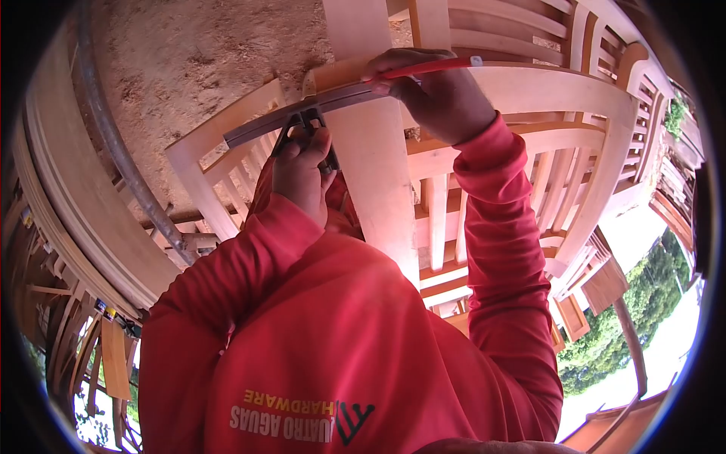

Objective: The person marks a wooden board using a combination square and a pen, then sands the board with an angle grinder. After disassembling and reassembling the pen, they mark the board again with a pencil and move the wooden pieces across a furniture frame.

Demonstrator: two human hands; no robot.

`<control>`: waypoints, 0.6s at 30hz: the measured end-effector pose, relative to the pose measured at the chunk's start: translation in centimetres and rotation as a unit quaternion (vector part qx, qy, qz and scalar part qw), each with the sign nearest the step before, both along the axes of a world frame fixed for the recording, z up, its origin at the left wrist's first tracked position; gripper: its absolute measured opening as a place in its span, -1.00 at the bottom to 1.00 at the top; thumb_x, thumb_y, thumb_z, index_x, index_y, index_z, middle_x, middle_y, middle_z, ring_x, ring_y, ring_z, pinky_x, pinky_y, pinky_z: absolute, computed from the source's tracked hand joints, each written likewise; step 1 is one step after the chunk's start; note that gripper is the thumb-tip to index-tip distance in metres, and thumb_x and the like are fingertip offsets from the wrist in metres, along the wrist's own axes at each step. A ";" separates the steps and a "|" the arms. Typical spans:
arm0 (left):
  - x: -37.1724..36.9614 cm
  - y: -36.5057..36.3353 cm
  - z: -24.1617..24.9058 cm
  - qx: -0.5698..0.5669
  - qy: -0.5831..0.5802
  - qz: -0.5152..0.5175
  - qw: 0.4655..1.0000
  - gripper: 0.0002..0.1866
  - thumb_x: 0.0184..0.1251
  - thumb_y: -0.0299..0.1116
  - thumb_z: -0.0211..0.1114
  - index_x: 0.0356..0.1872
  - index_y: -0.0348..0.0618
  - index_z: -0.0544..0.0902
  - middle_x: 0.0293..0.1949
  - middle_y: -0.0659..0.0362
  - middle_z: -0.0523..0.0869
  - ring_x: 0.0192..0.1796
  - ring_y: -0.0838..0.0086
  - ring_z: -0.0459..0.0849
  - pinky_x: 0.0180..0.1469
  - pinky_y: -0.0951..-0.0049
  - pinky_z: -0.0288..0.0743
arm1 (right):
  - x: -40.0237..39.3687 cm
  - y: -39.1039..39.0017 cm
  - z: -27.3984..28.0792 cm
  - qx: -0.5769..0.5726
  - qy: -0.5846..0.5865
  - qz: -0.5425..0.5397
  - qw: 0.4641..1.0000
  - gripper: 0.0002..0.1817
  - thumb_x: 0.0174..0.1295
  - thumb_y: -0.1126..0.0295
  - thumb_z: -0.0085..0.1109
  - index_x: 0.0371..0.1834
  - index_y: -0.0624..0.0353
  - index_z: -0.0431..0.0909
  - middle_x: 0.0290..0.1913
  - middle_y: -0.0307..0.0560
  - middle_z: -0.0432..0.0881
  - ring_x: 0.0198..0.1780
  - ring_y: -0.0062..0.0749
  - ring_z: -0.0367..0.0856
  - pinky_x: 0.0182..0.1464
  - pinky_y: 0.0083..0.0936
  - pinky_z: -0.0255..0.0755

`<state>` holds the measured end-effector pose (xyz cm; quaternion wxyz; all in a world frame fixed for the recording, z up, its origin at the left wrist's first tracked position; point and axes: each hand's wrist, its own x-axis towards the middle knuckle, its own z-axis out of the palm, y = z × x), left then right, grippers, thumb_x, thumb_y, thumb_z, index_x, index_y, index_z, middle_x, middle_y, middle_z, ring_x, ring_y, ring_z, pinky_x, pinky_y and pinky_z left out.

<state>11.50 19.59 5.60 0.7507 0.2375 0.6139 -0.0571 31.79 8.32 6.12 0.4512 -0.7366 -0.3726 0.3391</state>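
My left hand (300,165) is closed around the dark head of a combination square (261,130). The square's long metal blade lies across a wide, pale wooden board (370,174), reaching out past the board's left edge. In my right hand (442,98) is a red pencil (439,66), its blunt end pointing to the right. Those fingers rest near the blade's right end, over the board; the pencil's tip is hidden by them.
Slatted wooden furniture frames (560,87) stand at the right and behind the board. Another slatted frame (200,185) is on the left. A curved metal pipe (113,129) runs beside long stacked planks (83,181). Shavings cover the dirt floor (204,60).
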 end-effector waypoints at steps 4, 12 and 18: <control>0.0 -0.2 -0.3 0.024 -0.004 -0.043 0.999 -0.90 0.55 -0.24 0.32 -0.04 0.14 0.60 -0.13 0.47 0.66 -0.08 0.68 0.59 0.06 0.48 0.45 | -0.7 0.6 0.2 -0.018 -0.113 0.014 0.993 -0.92 0.35 0.39 0.24 -0.19 0.07 0.70 -0.32 -0.09 0.76 -0.24 -0.02 0.75 -0.19 -0.19 0.60; 0.9 -0.8 0.7 0.059 0.008 -0.078 0.995 -0.80 0.62 -0.16 0.24 0.07 0.04 0.54 -0.04 0.38 0.62 -0.04 0.62 0.57 0.14 0.40 0.43 | 1.4 -2.8 1.5 -0.040 -0.049 -0.035 0.997 -0.86 0.36 0.60 0.16 -0.10 0.24 0.68 -0.28 -0.08 0.77 -0.17 -0.34 0.78 -0.07 -0.43 0.63; 0.5 -0.9 -0.2 0.077 0.007 -0.095 0.992 -0.78 0.63 -0.14 0.23 0.07 0.02 0.55 -0.07 0.38 0.63 -0.04 0.65 0.56 0.14 0.41 0.41 | 1.0 -2.9 0.5 -0.018 -0.001 -0.046 0.999 -0.85 0.37 0.59 0.16 -0.06 0.26 0.66 -0.24 -0.08 0.79 -0.14 -0.35 0.80 -0.04 -0.46 0.64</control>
